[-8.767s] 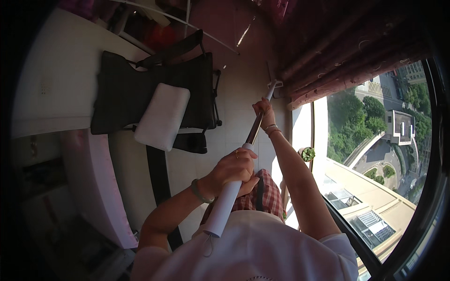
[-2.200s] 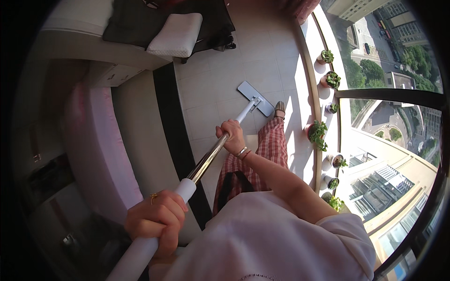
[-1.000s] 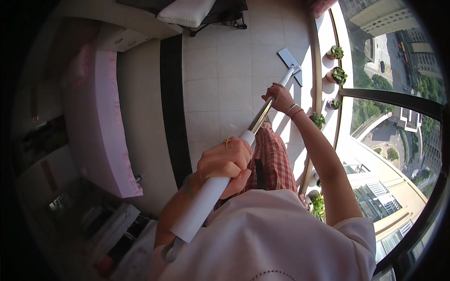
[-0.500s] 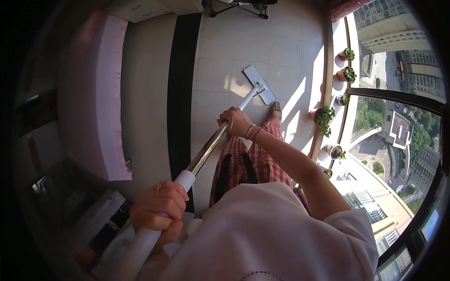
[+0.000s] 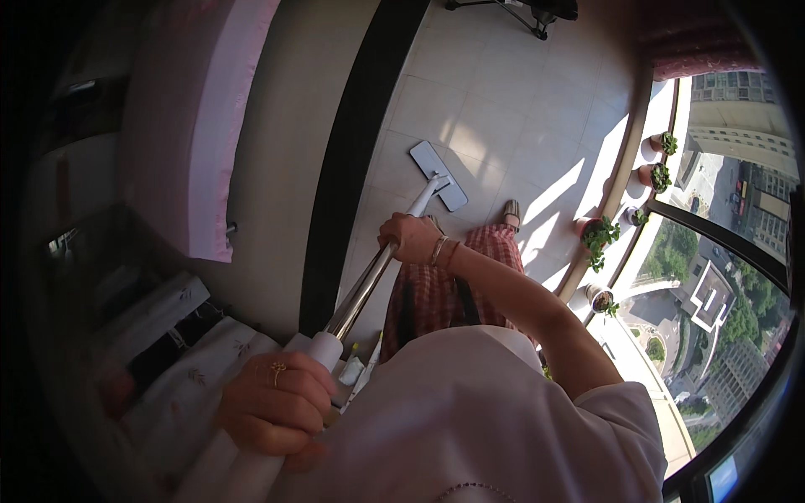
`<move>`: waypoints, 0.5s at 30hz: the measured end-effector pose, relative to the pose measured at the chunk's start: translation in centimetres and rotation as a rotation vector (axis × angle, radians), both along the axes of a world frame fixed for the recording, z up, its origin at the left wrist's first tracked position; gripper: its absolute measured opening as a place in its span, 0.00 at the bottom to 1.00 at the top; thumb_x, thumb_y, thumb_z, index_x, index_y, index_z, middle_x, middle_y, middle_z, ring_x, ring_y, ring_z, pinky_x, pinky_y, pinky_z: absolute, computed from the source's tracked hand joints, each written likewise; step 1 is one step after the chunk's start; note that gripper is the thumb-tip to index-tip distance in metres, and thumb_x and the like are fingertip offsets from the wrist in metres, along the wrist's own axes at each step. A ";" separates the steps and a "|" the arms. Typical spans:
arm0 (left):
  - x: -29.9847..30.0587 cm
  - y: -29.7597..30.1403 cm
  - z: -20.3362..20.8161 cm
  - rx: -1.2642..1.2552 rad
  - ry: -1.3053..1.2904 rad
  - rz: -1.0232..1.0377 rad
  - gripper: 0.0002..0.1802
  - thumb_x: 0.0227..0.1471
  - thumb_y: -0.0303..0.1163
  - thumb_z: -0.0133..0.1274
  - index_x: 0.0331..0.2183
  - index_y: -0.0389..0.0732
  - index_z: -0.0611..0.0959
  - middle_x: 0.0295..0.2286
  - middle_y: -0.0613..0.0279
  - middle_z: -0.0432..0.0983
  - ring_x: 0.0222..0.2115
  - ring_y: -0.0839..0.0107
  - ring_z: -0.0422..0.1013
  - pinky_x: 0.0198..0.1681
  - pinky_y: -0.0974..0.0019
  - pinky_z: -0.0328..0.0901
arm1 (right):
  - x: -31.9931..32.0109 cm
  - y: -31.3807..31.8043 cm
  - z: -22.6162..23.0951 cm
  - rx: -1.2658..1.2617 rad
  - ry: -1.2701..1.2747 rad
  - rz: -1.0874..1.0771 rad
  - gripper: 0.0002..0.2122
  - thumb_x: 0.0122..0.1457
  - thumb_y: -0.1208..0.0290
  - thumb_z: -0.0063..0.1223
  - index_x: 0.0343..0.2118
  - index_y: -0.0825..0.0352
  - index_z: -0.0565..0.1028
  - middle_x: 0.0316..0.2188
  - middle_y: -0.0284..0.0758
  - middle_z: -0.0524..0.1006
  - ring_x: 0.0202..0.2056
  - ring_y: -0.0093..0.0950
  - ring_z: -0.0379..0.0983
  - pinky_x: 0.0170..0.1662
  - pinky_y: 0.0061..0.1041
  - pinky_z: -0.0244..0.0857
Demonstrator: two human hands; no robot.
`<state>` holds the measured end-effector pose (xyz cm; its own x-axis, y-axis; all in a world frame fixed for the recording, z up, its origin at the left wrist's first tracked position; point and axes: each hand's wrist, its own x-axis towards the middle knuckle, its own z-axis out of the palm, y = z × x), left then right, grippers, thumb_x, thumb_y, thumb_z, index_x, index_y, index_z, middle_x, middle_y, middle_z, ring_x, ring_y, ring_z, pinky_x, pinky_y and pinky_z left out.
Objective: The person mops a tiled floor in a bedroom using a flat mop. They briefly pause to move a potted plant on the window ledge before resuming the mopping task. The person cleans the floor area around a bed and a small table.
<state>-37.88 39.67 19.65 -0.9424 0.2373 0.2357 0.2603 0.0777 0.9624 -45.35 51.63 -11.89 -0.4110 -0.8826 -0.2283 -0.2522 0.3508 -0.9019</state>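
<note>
A flat mop (image 5: 366, 293) slants from the lower left up to the middle of the view, its pole part white and part shiny metal. Around the white upper grip, my left hand (image 5: 281, 407) is closed, with a ring on one finger. Further down the pole my right hand (image 5: 412, 239) is wrapped round it, bracelets at the wrist. At the far end, the rectangular mop head (image 5: 438, 174) lies flat on the tiled floor (image 5: 478, 92), just ahead of my feet.
Several potted plants (image 5: 597, 239) line the sunlit window sill at right. A dark strip (image 5: 352, 134) crosses the floor at left, beside a pink cloth-covered piece (image 5: 189, 134). Black legs of a stand (image 5: 537, 17) show at the far edge. White boxy items (image 5: 210, 360) sit lower left.
The view has turned, so the room appears tilted. The mop head has moved left, nearer the dark strip. Both hands keep their hold on the pole, and a second foot shows.
</note>
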 end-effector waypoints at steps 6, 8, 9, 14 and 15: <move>-7.2 4.5 -5.2 0.154 0.055 -0.237 0.13 0.37 0.22 0.61 0.22 0.42 0.71 0.17 0.66 0.70 0.17 0.70 0.68 0.30 0.60 0.71 | -7.2 11.7 -2.5 0.100 0.111 -0.302 0.03 0.46 0.70 0.54 0.25 0.59 0.77 0.26 0.33 0.75 0.35 0.36 0.74 0.35 0.37 0.70; -9.3 7.4 -7.3 0.203 0.070 -0.195 0.15 0.35 0.20 0.62 0.23 0.41 0.71 0.17 0.65 0.69 0.16 0.68 0.67 0.31 0.55 0.71 | -9.8 15.0 -3.5 0.091 0.153 -0.472 0.01 0.47 0.72 0.54 0.24 0.61 0.75 0.24 0.30 0.74 0.36 0.33 0.72 0.36 0.36 0.70; -11.2 8.8 -9.8 0.211 0.130 -0.219 0.14 0.37 0.19 0.59 0.24 0.42 0.71 0.18 0.65 0.69 0.18 0.69 0.68 0.34 0.56 0.71 | -11.5 17.7 -5.0 0.114 0.194 -0.522 0.02 0.49 0.72 0.54 0.23 0.62 0.74 0.24 0.31 0.74 0.37 0.34 0.71 0.37 0.35 0.69; -16.2 19.6 -21.4 0.138 0.180 -0.084 0.16 0.39 0.10 0.52 0.25 0.42 0.68 0.21 0.65 0.68 0.25 0.68 0.70 0.45 0.55 0.69 | -17.7 27.2 -11.9 0.098 0.381 -0.816 0.07 0.53 0.75 0.55 0.21 0.68 0.69 0.24 0.38 0.72 0.36 0.42 0.68 0.39 0.36 0.65; -17.4 21.4 -22.1 0.144 0.184 -0.096 0.16 0.40 0.10 0.52 0.24 0.42 0.68 0.21 0.64 0.68 0.24 0.68 0.70 0.45 0.55 0.70 | -18.6 28.3 -12.5 0.056 0.392 -0.898 0.09 0.54 0.76 0.55 0.21 0.69 0.68 0.23 0.39 0.71 0.35 0.43 0.67 0.40 0.36 0.64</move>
